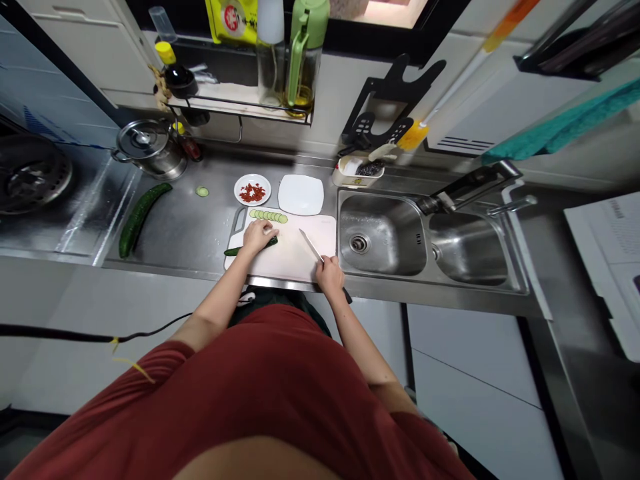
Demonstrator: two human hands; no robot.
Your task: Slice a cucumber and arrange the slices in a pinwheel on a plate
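My left hand [257, 237] is closed over a cut cucumber [233, 252] lying on the white cutting board [300, 267]. Both ends of the cucumber show on either side of the hand. My right hand [330, 273] grips a knife [310, 245], whose blade points up and left over the right part of the board, apart from the cucumber. A row of round cucumber slices [269, 216] lies along the board's upper left. Behind the board stand a white plate of chopped red pieces [253, 192] and a bare white square plate [301, 195].
A whole cucumber [141, 217] and a small green piece [202, 191] lie on the steel counter at left, near a lidded pot [150, 150]. A double sink [383, 233] adjoins the board on the right. Bottles [303, 60] stand on the shelf above.
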